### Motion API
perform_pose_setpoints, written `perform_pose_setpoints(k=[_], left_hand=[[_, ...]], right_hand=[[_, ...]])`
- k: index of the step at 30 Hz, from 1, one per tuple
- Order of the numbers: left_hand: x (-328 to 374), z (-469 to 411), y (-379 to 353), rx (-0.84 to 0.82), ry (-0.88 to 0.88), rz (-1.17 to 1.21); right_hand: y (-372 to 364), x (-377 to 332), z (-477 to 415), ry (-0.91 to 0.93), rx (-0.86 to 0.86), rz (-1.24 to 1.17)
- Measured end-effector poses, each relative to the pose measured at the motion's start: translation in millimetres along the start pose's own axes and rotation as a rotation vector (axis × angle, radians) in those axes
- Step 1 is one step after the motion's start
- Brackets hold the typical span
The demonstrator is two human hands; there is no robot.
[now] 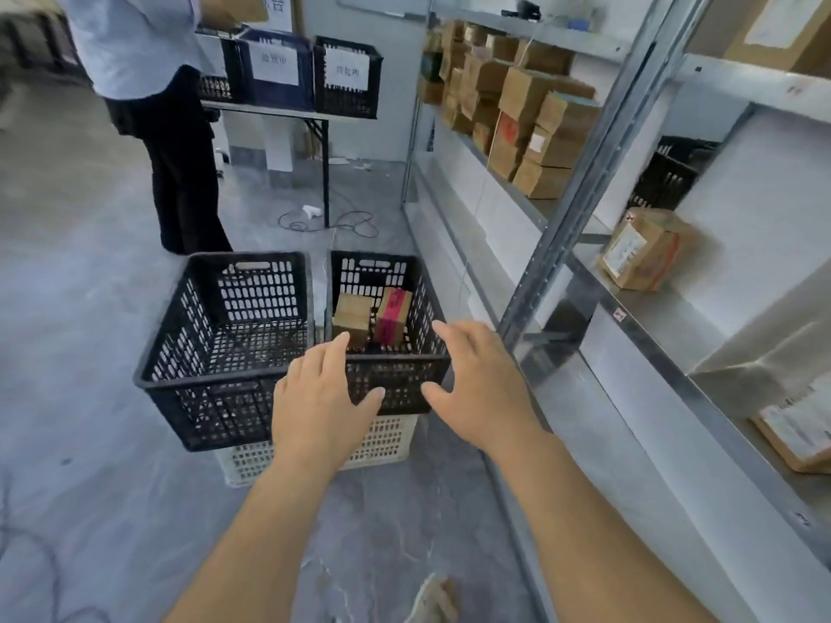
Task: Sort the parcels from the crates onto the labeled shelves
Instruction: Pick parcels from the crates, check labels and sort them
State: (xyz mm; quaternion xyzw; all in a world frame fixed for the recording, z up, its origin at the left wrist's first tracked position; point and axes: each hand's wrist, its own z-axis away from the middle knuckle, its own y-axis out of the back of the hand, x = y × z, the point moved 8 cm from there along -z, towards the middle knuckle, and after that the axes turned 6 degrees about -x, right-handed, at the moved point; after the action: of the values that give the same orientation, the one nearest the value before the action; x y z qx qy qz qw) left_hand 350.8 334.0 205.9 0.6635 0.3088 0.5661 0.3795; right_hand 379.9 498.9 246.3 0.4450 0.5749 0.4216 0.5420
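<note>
Two parcels point(373, 319) in the right crate point(395, 379), left crate point(216, 353) beside it, shelves point(652, 317) to the right

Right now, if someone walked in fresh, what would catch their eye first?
Two open hands, left hand and right hand, reach over the right black crate low in the middle, which holds a plain brown parcel and a red-taped parcel. On the right, metal shelves carry stacked cardboard parcels.
</note>
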Motion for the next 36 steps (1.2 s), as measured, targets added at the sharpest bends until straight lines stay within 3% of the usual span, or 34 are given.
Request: perform_pose_setpoints(k=[11, 21, 36], left_hand=[[-15.6, -139.1, -25.0, 0.004, 0.112, -0.109], [37.3, -293.7, -80.1, -0.11, 0.103, -0.174], [-3.1, -389.5, -140.1, -0.264, 0.153, -0.175]], right_hand=[[-34.8, 49.5, -157.0, 0.05, -0.052, -0.079], [-43.2, 153.0, -288.1, -0.035, -0.119, -0.169], [-104.7, 184.6, -385.6, -0.069, -0.271, -0.209]])
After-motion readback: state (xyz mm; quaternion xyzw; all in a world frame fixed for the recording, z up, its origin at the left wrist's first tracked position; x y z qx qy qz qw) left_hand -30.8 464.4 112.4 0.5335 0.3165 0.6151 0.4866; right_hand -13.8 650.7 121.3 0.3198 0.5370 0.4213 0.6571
